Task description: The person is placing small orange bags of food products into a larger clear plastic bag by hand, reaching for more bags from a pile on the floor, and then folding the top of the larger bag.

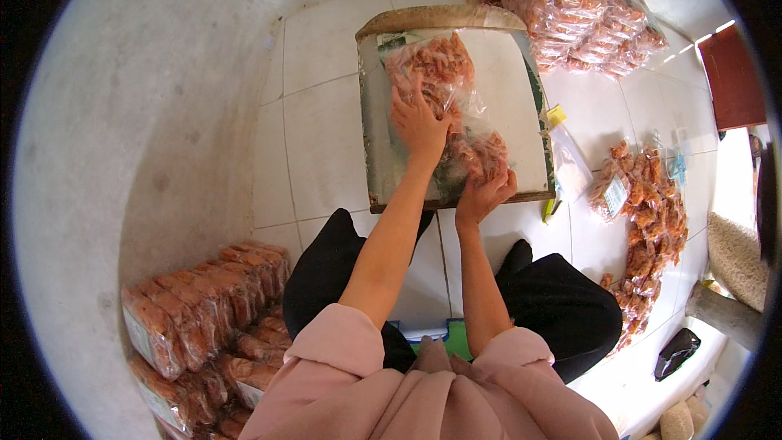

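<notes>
Clear crinkly plastic with lumpy orange-brown food inside (436, 63) sits in two bunches on the left and middle of a low white-topped table with a worn wooden rim (507, 69); I can't tell if it is one bag or two. The left hand (421, 126) lies on the far bunch, its fingers spread apart. The right hand (486, 197) touches the near bunch with bent fingers, but I can't tell if they pinch it. More filled clear bags stand in a far-right pile (558, 4) and a near-left stack (175, 318)
</notes>
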{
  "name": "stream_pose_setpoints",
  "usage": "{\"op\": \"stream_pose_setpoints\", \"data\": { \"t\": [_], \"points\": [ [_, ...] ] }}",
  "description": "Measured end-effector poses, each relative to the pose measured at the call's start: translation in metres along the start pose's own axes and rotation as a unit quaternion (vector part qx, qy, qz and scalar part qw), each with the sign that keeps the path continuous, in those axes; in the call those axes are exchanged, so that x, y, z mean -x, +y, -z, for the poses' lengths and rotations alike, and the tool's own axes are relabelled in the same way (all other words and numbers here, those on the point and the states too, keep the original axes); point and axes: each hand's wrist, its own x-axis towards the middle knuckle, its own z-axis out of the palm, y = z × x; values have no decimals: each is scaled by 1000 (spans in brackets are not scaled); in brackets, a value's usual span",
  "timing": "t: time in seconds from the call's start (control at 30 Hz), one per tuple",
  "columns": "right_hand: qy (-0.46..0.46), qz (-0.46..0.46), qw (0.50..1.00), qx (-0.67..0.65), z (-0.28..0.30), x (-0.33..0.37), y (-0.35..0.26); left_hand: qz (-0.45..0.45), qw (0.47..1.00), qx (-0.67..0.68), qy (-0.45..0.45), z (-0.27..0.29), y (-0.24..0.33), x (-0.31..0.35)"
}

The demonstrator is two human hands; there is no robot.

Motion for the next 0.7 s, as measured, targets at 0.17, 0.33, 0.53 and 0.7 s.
{"op": "stream_pose_setpoints", "data": {
  "t": [0.17, 0.33, 0.53, 0.7],
  "points": [
    [-34, 16, 998, 41, 0, 2, -6, -166, 981, -95, 33, -3, -2, 2],
    [-90, 108, 986, 93, 14, 1, -10, -303, 949, -22, -88, -3, -20, -5],
    [-48, 14, 996, -80, 7, -12, -15, -272, 955, 106, -52, 8, -30, 11],
    [5, -18, 995, -94, 4, -16, -8, -164, 966, 200, 5, 12, -35, 86]
  ]
}}
